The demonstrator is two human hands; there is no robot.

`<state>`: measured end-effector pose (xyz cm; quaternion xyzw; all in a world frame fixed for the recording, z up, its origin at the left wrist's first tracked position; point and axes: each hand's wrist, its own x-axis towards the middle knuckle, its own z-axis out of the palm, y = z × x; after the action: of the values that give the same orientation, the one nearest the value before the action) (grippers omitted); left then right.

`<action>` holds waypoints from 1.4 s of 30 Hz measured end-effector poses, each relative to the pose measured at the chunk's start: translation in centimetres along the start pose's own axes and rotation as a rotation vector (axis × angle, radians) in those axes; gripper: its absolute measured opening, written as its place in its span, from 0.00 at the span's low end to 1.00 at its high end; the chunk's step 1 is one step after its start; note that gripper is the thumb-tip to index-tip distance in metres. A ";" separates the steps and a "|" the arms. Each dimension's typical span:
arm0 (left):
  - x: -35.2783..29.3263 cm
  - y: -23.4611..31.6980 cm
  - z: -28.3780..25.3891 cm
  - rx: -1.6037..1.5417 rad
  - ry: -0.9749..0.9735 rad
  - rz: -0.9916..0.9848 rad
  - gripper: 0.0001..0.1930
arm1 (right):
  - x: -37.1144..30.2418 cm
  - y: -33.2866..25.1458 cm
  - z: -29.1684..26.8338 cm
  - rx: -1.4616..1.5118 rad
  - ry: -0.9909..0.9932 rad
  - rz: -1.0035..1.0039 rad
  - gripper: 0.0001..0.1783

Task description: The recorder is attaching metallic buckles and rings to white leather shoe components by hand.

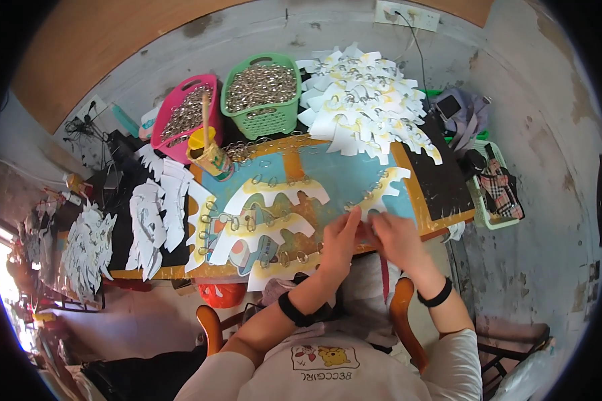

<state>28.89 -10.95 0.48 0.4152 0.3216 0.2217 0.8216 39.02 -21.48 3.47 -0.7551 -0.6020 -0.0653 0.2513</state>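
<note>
At the table's front edge my left hand (340,242) is closed, thumb up, beside a white notched paper piece (383,194) with metal rings along its yellow glue band. What its fingers grip is hidden. My right hand (398,242) is closed close by, fingers curled towards the left. A narrow dark red strip (385,277) hangs below it, and some red shows between both hands. To the left lie several more paper pieces (274,194) with rings on yellowish glue. They rest on a blue printed mat (321,167).
A pink basket (211,83) and a green basket (284,120) hold many metal rings. A yellow glue pot (214,160) with a brush stands before them. Ringed papers (364,100) are heaped at the back right; plain paper stacks (147,224) lie left. A pale basket (491,217) stands right.
</note>
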 end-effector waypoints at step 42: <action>-0.9 4.3 -3.9 -0.094 -0.153 0.026 0.24 | 5.4 1.8 2.3 1.263 0.064 0.390 0.07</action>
<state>25.08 -7.04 2.59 0.3963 0.2415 0.2149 0.8593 41.66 -15.99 3.11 -0.5555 -0.3689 0.3247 0.6707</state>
